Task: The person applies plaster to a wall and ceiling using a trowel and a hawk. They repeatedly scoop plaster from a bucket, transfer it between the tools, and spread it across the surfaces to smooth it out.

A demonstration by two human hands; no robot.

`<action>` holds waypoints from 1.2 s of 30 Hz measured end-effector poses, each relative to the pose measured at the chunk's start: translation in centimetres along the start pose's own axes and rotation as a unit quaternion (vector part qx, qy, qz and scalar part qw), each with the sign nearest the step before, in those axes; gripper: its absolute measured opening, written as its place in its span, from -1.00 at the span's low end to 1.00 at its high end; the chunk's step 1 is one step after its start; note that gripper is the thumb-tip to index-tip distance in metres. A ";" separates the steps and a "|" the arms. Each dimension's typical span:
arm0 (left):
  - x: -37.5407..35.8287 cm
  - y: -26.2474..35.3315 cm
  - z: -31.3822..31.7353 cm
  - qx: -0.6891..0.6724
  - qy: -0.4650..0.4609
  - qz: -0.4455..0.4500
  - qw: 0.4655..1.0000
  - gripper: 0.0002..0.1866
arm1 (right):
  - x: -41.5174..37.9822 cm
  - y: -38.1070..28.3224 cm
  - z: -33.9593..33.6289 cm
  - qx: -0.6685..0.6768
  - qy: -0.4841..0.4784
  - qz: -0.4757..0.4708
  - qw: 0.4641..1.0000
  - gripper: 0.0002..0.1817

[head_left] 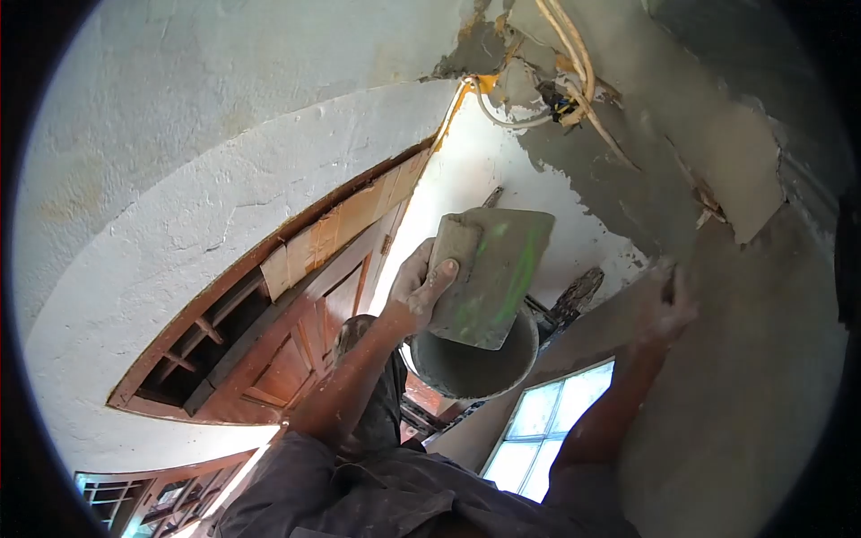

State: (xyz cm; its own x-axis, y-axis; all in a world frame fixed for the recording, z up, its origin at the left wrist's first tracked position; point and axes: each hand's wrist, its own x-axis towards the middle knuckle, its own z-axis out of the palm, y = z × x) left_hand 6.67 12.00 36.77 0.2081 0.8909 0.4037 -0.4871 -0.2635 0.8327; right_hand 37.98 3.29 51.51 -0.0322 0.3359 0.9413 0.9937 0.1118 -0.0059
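My left hand (420, 282) is closed on the edge of a flat, rectangular plasterer's board (511, 269). The board is grey with plaster and has green smears, and my thumb lies against a thick raised block at its near side. Partly covered by the board, a round bucket (480, 363) with grey inner walls stands beyond it. My right hand (665, 300) is raised at the grey plastered surface (717, 377) on the right. Its fingers look curled and coated in plaster; what they hold, if anything, is hard to make out.
Loose cables (583, 67) hang from a broken patch above. A ragged edge divides white wall (547, 179) from wet grey plaster. Left is a brown wooden door (305, 359) with cardboard (323, 233) above it. A bright window (547, 426) lies below my right arm.
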 end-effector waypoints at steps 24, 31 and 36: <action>-0.4 -13.1 -2.2 -0.168 0.176 -0.044 0.969 -0.54 | 27.5 -7.8 6.6 0.024 -0.296 0.033 0.954 -0.61; -0.1 -12.0 -1.7 -0.194 0.179 -0.078 0.961 -0.54 | 28.1 -6.6 9.8 -0.101 -0.365 -0.067 0.923 -0.57; 0.1 -12.9 -1.6 -0.207 0.168 -0.071 0.961 -0.52 | 29.0 -8.5 10.3 -0.133 -0.339 -0.038 0.930 -0.52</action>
State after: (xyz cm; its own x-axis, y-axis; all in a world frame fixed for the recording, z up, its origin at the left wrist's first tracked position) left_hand 11.65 16.10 25.50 0.0446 0.9946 0.0937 -0.7841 -0.0232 0.6202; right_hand 27.52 21.74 75.39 -0.0739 0.8596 0.5056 0.9741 -0.0463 0.2212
